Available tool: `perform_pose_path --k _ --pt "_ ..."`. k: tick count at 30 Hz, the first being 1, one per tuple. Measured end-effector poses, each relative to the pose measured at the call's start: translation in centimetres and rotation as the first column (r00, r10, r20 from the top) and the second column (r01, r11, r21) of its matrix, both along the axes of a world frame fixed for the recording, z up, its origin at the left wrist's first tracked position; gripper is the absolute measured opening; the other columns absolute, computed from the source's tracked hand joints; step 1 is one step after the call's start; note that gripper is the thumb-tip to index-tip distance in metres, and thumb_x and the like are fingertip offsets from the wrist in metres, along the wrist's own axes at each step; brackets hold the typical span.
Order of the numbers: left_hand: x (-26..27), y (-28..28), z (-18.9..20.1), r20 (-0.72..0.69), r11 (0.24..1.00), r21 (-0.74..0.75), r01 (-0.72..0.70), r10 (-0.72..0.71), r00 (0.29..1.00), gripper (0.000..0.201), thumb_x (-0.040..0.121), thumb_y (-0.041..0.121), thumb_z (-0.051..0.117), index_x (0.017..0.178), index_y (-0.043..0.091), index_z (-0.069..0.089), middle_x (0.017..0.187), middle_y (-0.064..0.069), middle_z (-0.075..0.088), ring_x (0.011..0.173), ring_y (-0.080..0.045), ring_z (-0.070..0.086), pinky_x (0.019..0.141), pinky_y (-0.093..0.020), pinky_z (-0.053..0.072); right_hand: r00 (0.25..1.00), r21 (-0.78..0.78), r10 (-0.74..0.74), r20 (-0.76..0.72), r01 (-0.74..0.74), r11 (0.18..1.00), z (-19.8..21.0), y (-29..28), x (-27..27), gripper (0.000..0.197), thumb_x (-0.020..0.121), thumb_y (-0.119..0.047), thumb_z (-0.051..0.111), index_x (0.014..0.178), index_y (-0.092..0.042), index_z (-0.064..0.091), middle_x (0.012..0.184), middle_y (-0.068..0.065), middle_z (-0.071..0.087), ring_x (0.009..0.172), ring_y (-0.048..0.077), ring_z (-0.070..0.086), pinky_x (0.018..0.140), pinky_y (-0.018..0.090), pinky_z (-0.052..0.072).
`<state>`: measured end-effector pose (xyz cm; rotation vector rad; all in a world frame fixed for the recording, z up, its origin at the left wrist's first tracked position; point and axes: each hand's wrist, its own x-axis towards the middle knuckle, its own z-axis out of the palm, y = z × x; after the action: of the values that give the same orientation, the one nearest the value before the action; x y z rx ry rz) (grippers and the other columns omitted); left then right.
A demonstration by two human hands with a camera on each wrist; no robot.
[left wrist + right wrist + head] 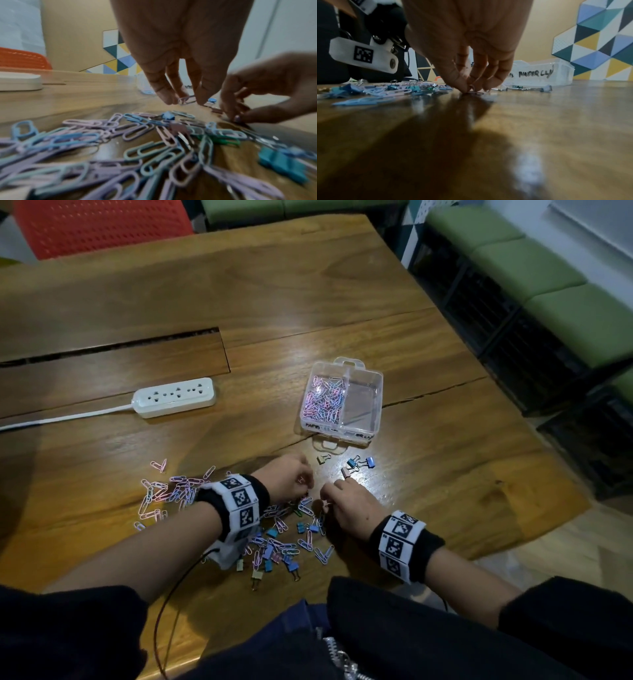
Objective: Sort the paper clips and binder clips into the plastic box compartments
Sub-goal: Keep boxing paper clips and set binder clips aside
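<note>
The clear plastic box [376, 392] stands open beyond my hands; its left compartment holds several pastel paper clips [323, 400] and its right one is bare. A mixed pile of paper clips and binder clips [284, 539] lies under and between my wrists. Just above this pile my left hand [186, 100] pinches a lilac paper clip [187, 99]. To its right, my right hand [471, 88] is down at the table top, thumb and fingers pinching a small clip [476, 93] whose kind I cannot tell.
Loose binder clips [359, 463] lie between my hands and the box. More paper clips [161, 494] spread out to the left. A white power strip [174, 397] with its cord sits at the far left. The table's edge [534, 508] runs close on the right.
</note>
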<state>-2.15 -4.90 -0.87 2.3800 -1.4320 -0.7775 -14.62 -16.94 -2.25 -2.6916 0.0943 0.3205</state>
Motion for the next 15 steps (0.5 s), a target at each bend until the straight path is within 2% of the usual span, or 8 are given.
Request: perform_pose_path --k 2,3,6,9,11,14,15 --pt "-1.0 0.3 0.0 0.026 0.993 0.042 0.11 -0.111 0.993 0.017 0.086 0.016 0.056 0.096 0.011 0.069 0.13 -0.004 0.051 0.118 -0.02 0.05 0.099 -0.03 0.041 0.999 -0.041 0.019 0.039 -0.017 0.999 -0.5 0.0 -0.1 0.027 0.084 -0.01 0.034 0.099 -0.008 0.056 0.094 0.016 0.063 0.09 0.031 0.054 0.093 0.043 0.043" --pt "-1.5 0.5 0.1 0.052 0.985 0.085 0.149 -0.153 0.987 0.017 0.086 0.015 0.056 0.097 0.009 0.068 0.133 -0.004 0.049 0.12 -0.021 0.048 0.101 -0.033 0.041 0.999 -0.048 0.01 0.038 -0.009 0.999 -0.5 -0.1 0.0 0.024 0.085 -0.009 0.037 0.1 -0.008 0.055 0.096 0.015 0.063 0.092 0.03 0.053 0.093 0.041 0.041" --pt "-2.6 1.0 0.1 0.164 0.963 0.177 0.206 -0.235 0.958 0.026 0.088 0.013 0.052 0.112 0.008 0.061 0.133 -0.008 0.05 0.119 -0.023 0.048 0.101 -0.036 0.042 1.0 0.0 -0.006 0.021 0.006 1.0 -0.3 -0.3 -0.1 0.019 0.088 -0.009 0.04 0.103 -0.009 0.052 0.102 0.012 0.059 0.094 0.025 0.049 0.084 0.032 0.037" --pt "-3.3 1.6 -0.4 0.224 0.947 0.213 0.24 -0.287 0.931 0.033 0.091 0.012 0.047 0.124 0.01 0.051 0.133 -0.007 0.049 0.12 -0.022 0.044 0.102 -0.034 0.041 0.999 0.034 -0.005 0.036 0.003 0.999 -0.3 -0.3 -0.2 0.017 0.087 -0.006 0.043 0.1 -0.006 0.053 0.099 0.014 0.059 0.09 0.027 0.05 0.08 0.033 0.039" --pt "-3.7 1.8 -0.6 0.234 0.949 0.215 0.231 -0.279 0.931 0.033 0.091 0.011 0.048 0.124 0.011 0.05 0.128 -0.006 0.052 0.116 -0.021 0.046 0.103 -0.033 0.04 0.999 0.095 -0.036 0.024 0.033 0.995 -0.1 -0.4 -0.1 0.016 0.085 -0.003 0.045 0.098 -0.003 0.055 0.097 0.014 0.058 0.089 0.026 0.049 0.081 0.03 0.041" --pt "-3.9 1.7 -0.3 0.166 0.97 0.19 0.154 -0.186 0.969 0.032 0.091 0.013 0.049 0.122 0.009 0.049 0.121 -0.008 0.056 0.111 -0.022 0.051 0.102 -0.033 0.041 0.993 0.234 -0.109 0.036 0.098 0.967 0.3 -0.8 0.2 0.018 0.084 0.001 0.047 0.1 0.001 0.056 0.095 0.009 0.053 0.086 0.015 0.045 0.072 0.011 0.036" --pt "-3.8 1.6 -0.2 0.138 0.975 0.182 0.129 -0.155 0.978 0.031 0.092 0.014 0.047 0.123 0.008 0.048 0.12 -0.009 0.057 0.11 -0.022 0.053 0.1 -0.034 0.042 0.987 0.281 -0.154 0.045 0.136 0.95 0.4 -1.1 0.3 0.019 0.084 0.002 0.048 0.101 0.0 0.058 0.097 0.008 0.054 0.086 0.014 0.047 0.072 0.009 0.036"
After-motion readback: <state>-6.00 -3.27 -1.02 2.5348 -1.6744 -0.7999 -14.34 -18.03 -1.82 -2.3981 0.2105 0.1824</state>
